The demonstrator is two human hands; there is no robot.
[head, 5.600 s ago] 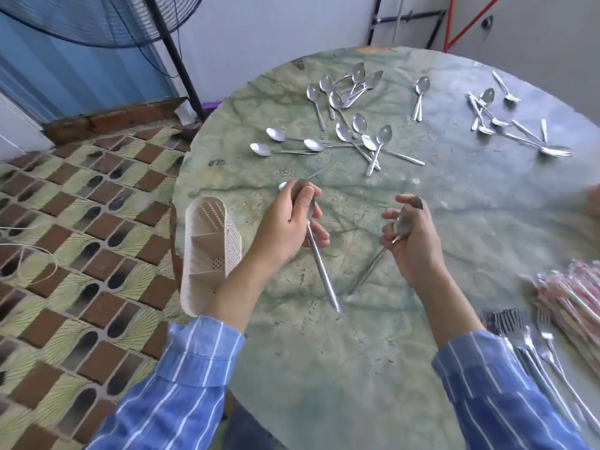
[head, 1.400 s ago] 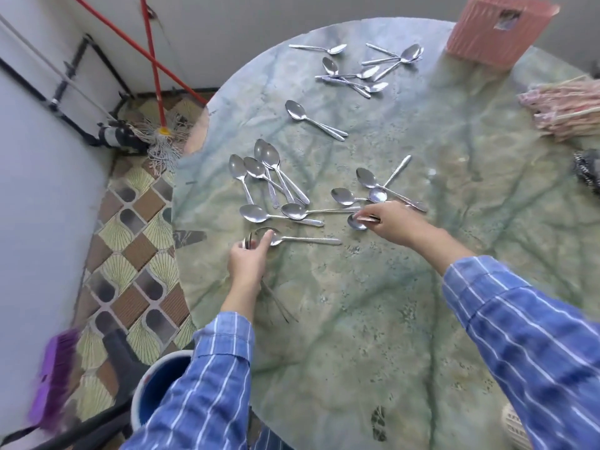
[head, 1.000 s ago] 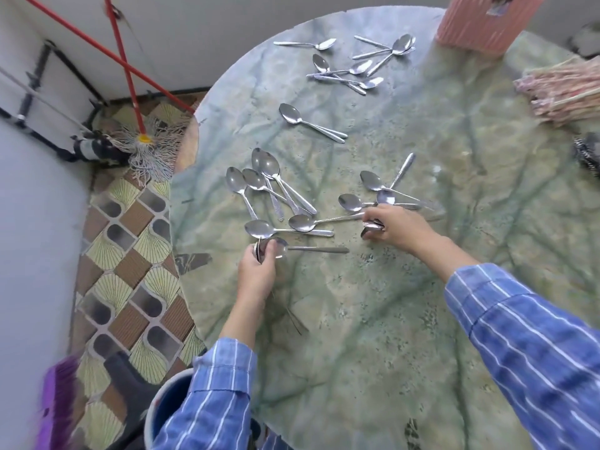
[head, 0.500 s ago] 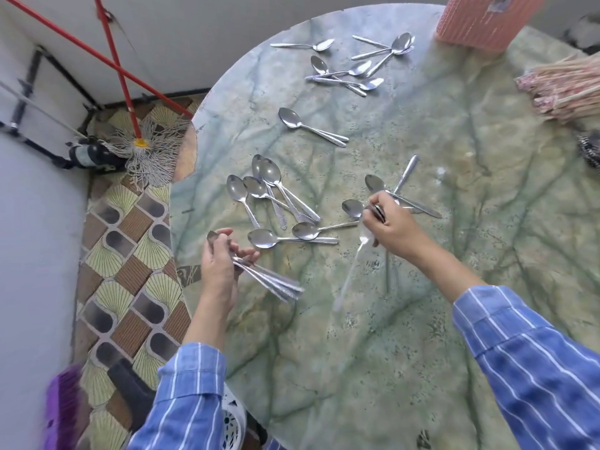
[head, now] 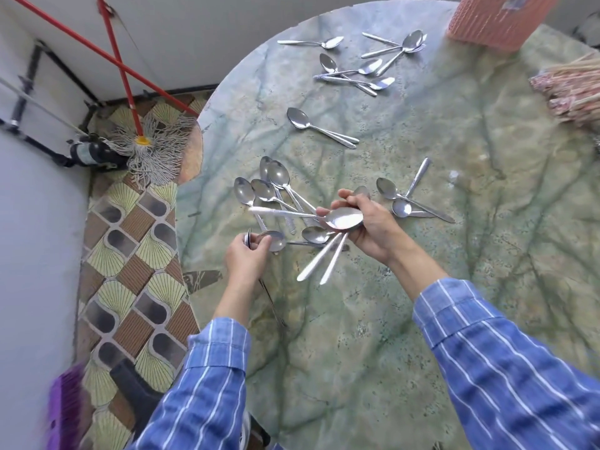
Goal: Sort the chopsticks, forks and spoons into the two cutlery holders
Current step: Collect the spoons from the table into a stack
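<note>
Over the green marbled worktop [head: 357, 336], head view: the left hand [head: 245, 259] grips a stack of spoons [head: 272, 240] near the bowls. The right hand [head: 373, 227] clasps a clutch of spoons [head: 344, 219], two handles slanting toward the wearer, one pointing left. Loose spoons [head: 271, 186] lie just beyond both hands. The pink cutlery holder [head: 496, 21] stands well beyond the right hand, with wrapped chopsticks [head: 571, 89] far to its right.

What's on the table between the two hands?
Head view: one loose spoon lies between the left hand and right hand, beside the handles of spoons the right hand grips.
</note>
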